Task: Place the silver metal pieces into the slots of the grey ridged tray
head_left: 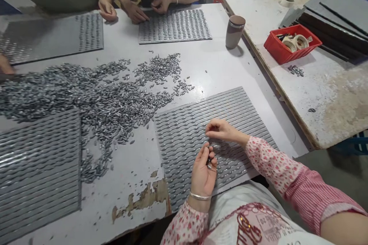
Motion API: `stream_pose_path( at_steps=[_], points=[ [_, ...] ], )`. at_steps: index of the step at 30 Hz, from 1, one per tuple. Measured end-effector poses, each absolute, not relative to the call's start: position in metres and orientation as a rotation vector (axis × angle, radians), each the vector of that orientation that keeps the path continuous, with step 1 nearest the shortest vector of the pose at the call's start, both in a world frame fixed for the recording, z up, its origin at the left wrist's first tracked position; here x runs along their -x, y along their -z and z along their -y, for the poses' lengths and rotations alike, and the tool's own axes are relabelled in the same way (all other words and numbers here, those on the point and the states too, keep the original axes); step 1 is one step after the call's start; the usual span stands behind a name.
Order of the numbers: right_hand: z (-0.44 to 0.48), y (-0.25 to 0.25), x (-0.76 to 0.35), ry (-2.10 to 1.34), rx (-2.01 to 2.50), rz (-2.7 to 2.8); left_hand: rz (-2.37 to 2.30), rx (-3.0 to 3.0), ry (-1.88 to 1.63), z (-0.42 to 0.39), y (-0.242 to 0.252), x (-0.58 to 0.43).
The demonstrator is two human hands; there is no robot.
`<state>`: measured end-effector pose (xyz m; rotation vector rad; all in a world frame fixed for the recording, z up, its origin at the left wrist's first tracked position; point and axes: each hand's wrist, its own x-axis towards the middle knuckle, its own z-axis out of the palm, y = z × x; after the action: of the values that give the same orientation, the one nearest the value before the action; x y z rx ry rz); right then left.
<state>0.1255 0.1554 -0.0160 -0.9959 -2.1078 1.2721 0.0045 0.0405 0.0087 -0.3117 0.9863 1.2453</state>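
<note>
My left hand [204, 172] is curled palm up around a few small dark grey spindle-shaped pieces [209, 160], above the near part of a grooved grey board [184, 122]. Just beyond it, my right hand [222, 130] hovers over the same board with thumb and fingertips pressed together; whatever they pinch is too small or hidden to make out. Rows of the pieces sit in the board's grooves on its left and near side. Its far right grooves look bare.
A large heap of loose pieces [115, 99] spreads left of my board. Another grooved board [40, 168] lies at the left. Across the table, co-workers' hands [138, 11] work at a filled board [178, 26]. A brown cup [235, 32] and a red bin [293, 44] stand at right.
</note>
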Motion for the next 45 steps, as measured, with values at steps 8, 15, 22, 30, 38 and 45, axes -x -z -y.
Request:
stream_pose_path(
  at_steps=[8,15,22,30,38,45],
  points=[
    [-0.119,0.005,-0.141,-1.458,0.774,1.914,-0.965,0.271,-1.218,-0.042,-0.006,-0.016],
    [-0.15,0.022,-0.151,-1.195,1.186,1.771,-1.075,0.217,-1.124,-0.046,-0.02,-0.018],
    [-0.177,0.043,-0.155,-0.859,1.467,1.957,-0.957,0.279,-1.11,-0.041,-0.013,-0.012],
    [-0.169,0.042,-0.148,-0.382,1.633,2.168,-0.909,0.222,-1.149,-0.038,-0.009,-0.008],
    [-0.155,0.02,-0.145,-0.834,1.227,2.083,-0.939,0.246,-1.207,-0.042,-0.005,-0.009],
    [-0.131,-0.001,-0.131,-1.455,0.694,2.008,-0.956,0.292,-1.274,-0.049,-0.003,-0.007]
  ],
)
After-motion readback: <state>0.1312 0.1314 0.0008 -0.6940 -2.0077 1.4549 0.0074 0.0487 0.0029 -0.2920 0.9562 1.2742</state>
